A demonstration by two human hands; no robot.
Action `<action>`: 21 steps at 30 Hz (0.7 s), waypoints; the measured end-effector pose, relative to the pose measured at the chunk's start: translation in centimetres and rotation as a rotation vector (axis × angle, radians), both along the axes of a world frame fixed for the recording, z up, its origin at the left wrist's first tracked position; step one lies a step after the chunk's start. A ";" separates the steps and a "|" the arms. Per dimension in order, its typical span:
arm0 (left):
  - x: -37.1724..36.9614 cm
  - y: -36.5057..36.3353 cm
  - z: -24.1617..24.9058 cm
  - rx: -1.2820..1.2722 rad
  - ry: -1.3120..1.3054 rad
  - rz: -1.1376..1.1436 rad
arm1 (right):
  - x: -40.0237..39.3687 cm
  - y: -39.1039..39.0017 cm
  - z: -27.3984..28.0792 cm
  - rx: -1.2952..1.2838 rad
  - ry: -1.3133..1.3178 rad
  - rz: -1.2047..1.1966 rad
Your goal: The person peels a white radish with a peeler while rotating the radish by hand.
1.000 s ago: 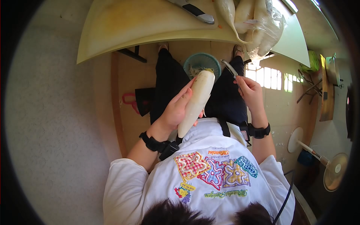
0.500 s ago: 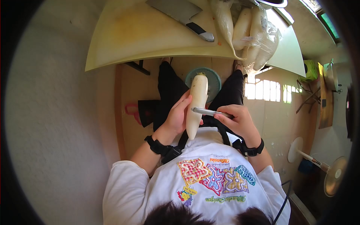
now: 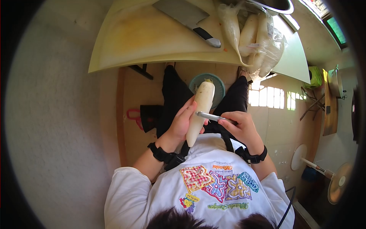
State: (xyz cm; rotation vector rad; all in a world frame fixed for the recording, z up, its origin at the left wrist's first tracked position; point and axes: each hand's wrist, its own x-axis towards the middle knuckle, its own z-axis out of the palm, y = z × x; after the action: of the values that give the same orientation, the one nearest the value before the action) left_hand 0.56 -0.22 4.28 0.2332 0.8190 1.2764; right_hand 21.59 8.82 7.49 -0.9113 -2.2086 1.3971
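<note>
A white radish (image 3: 203, 100) is wrapped by the fingers of my left hand (image 3: 182, 121), its leafy stub pointing away from me and its tapered tip towards my shirt. My right hand (image 3: 239, 124) is closed on the handle of a silver peeler (image 3: 210, 116), whose head lies against the middle of the radish. Below the radish, between my legs, a round teal basin (image 3: 219, 87) stands on the floor. Peel shreds hang by the far side of the radish.
A table (image 3: 133, 42) ahead holds a cleaver (image 3: 190, 23), several radishes in a plastic bag (image 3: 261, 42) and a metal bowl (image 3: 280, 5). A fan (image 3: 340, 181) stands at the right. Something black (image 3: 150, 116) with a pink handle is on the floor at left.
The radish has tilted slightly, its tip shifting left and towards me. Both hands and the peeler have moved slightly towards me. The view has shifted a little.
</note>
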 end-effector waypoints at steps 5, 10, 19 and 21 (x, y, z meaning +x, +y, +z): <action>0.3 -0.2 -0.2 0.031 -0.036 -0.030 | -0.4 0.3 -0.1 0.011 0.036 -0.076; 0.1 0.0 0.3 0.006 -0.002 -0.016 | -0.1 0.1 0.1 -0.071 -0.009 0.006; 0.6 -0.3 0.6 0.015 0.024 -0.010 | -0.1 0.0 -0.9 0.011 0.023 -0.048; 0.6 -0.4 0.8 0.002 0.021 -0.012 | -0.3 0.0 -0.8 0.014 0.058 -0.070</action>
State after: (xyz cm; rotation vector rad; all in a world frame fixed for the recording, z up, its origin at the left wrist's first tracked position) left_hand 1.14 -0.64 5.12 0.2529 0.8328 1.2651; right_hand 21.32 8.83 6.70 -0.9233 -2.1204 1.3577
